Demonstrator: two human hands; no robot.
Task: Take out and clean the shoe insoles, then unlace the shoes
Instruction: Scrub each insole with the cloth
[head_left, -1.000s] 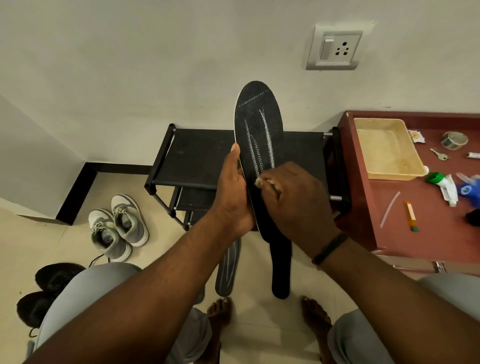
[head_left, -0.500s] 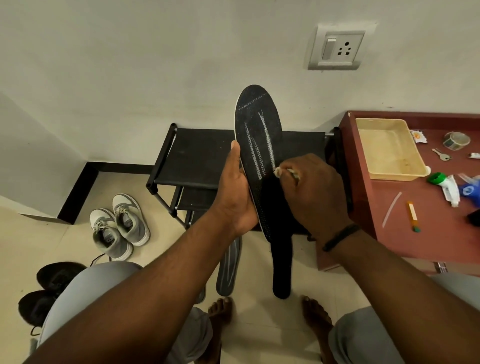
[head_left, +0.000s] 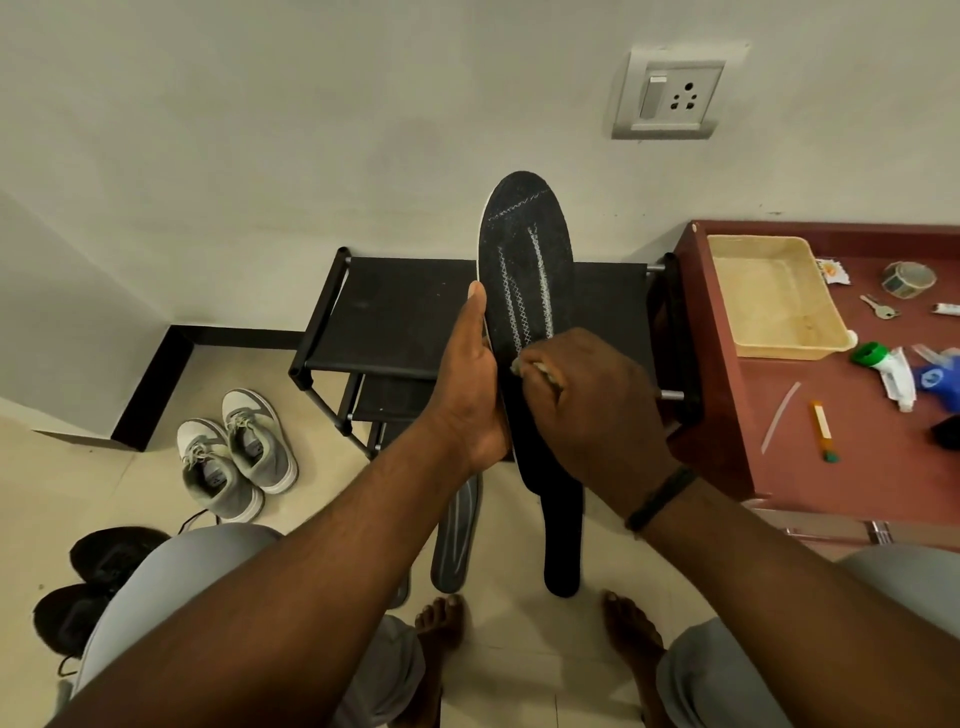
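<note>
Pale tiled floor (head_left: 519, 649), white wall, a black shoe rack (head_left: 395, 312) dead ahead, red table (head_left: 841, 467) to the right. Left hand (head_left: 470, 395) grips the black insole (head_left: 524, 270) upright by its edge; right hand (head_left: 592, 405), fingers curled, pinches a small pale cloth (head_left: 530, 366) against its stitched face

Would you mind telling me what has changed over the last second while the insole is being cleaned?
The right hand, pinching a small light cloth, rubbed up the black insole and has come back down to mid-length. The left hand still grips the insole's left edge, holding it upright. The grey shoes and insoles on the floor stayed put.
</note>
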